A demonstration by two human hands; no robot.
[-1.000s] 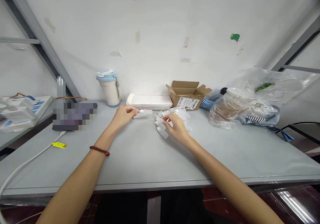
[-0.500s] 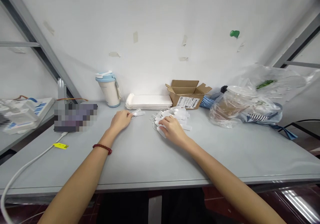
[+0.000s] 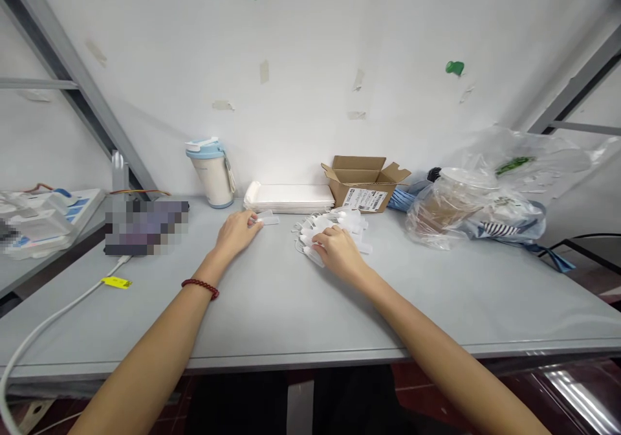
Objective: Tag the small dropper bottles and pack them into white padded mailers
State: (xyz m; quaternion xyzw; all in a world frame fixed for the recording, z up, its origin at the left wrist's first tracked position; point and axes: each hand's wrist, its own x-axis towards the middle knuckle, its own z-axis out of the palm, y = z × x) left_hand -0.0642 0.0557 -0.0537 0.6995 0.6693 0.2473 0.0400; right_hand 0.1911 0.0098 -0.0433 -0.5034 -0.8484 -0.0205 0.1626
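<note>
Grey laminate table (image 3: 272, 305) was cluttered along the wall. Crumpled clear plastic bags (image 3: 528, 156) held a lidded cup (image 3: 458, 186); what lay in the open brown cardboard box (image 3: 365, 186) was hidden. Small white plastic bottles (image 3: 350, 221) lay heaped under the curled right hand (image 3: 337, 250), its grasp unclear; one translucent bottle (image 3: 268, 218) was set apart, touched by the slack left hand (image 3: 236, 233).

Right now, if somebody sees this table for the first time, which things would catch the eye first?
In the middle of the grey table, the right hand rests on a pile of small white plastic pieces, while the left hand touches one clear piece lying apart to the pile's left. Against the wall behind stand an open cardboard box and a blue-lidded jug; crumpled clear plastic bags fill the far right.
</note>
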